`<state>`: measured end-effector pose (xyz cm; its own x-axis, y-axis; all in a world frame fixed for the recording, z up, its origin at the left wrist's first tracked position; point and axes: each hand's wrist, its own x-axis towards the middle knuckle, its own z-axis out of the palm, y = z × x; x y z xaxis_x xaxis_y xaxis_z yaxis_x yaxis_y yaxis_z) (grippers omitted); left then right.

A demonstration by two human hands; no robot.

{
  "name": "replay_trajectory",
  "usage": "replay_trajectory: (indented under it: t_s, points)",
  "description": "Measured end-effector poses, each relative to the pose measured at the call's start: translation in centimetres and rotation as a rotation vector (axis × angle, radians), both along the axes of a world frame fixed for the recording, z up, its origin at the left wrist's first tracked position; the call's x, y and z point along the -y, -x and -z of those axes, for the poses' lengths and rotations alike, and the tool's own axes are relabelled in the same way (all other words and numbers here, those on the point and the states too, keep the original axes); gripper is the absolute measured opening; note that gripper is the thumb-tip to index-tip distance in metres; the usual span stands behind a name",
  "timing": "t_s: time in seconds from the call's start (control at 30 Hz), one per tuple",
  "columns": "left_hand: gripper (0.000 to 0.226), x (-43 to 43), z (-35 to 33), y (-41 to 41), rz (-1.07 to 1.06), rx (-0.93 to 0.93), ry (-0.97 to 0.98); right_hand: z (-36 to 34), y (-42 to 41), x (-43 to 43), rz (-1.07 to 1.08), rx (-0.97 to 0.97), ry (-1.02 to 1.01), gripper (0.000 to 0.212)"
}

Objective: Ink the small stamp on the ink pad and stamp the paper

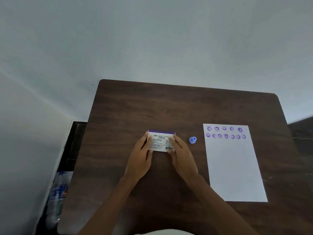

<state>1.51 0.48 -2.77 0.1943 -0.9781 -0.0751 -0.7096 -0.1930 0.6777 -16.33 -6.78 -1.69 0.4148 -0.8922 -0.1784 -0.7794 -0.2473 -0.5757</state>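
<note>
The ink pad (160,140), a closed white box with a printed label and a purple far edge, lies at the middle of the dark wooden table (177,102). My left hand (141,156) grips its left side and my right hand (180,154) grips its right side. The small blue stamp (192,140) lies on the table just right of the pad, untouched. Further right lies the white paper (233,167), with two rows of several purple smiley prints along its far edge.
A plastic water bottle (57,197) stands on the floor left of the table. A pale wall rises behind the table's far edge. A dark piece of furniture (303,131) shows at the right border.
</note>
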Motion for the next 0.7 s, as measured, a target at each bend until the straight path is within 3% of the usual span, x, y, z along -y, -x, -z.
replay_trajectory:
  t_s: [0.2, 0.7]
  points:
    - [0.054, 1.3, 1.2, -0.4, 0.106, 0.125, 0.007, 0.9, 0.1, 2.2, -0.252, -0.138, 0.142, 0.051]
    - [0.051, 1.5, 2.3, -0.7, 0.143, 0.128, 0.096, 1.4, 0.3, 2.7, -0.328, -0.234, 0.168, 0.048]
